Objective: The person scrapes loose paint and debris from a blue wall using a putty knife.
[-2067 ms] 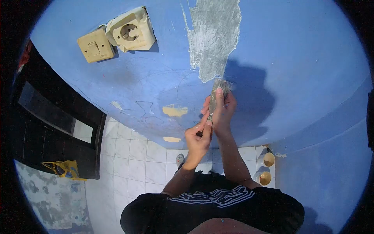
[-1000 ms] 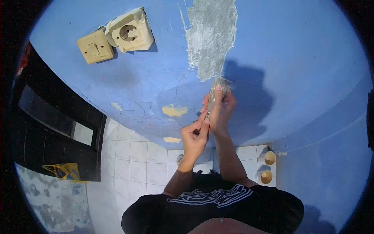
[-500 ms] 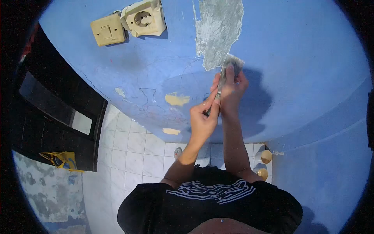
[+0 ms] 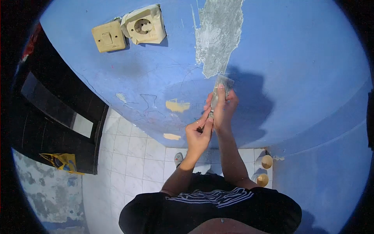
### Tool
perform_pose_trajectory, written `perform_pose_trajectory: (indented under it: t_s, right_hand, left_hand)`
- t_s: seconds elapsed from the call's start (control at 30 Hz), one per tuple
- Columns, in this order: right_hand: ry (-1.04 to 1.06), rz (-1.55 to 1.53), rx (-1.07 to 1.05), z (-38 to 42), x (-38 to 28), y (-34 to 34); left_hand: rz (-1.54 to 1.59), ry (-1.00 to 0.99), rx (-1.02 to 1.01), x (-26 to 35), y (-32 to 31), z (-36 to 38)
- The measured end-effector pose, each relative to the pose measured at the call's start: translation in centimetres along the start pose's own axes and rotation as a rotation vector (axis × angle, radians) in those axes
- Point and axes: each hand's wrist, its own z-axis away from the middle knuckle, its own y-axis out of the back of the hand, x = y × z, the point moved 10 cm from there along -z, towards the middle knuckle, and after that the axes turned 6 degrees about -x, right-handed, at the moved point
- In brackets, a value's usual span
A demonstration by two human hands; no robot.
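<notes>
The scraper (image 4: 215, 98) pointed up toward the grey patch (image 4: 218, 39), its long axis leaning slightly right. The left hand (image 4: 198, 138) had fingers clamped on its lower end, the right hand (image 4: 224, 113) higher.

on the scraper (image 4: 226, 82), the left hand (image 4: 198, 139) covers most of the handle (image 4: 210, 116); above it, the grey patch (image 4: 218, 35) is cut off.

A cream light switch (image 4: 109, 36) beside a socket (image 4: 144, 25), a yellow bag (image 4: 70, 160), white floor tiles (image 4: 134, 163).
</notes>
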Motion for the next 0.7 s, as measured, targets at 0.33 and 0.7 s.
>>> perform_pose_trajectory:
  t_s: [0.33, 0.7]
  right_hand:
    - [0.056, 0.015, 0.013, -0.6, 0.1, 0.2]
    - [-0.046, -0.052, 0.033, 0.0, 0.1, 0.2]
  left_hand:
    - [0.042, 0.064, -0.013, -0.5, -0.2, -0.5]
    - [0.059, -0.060, 0.033, 1.6, -0.2, 0.1]
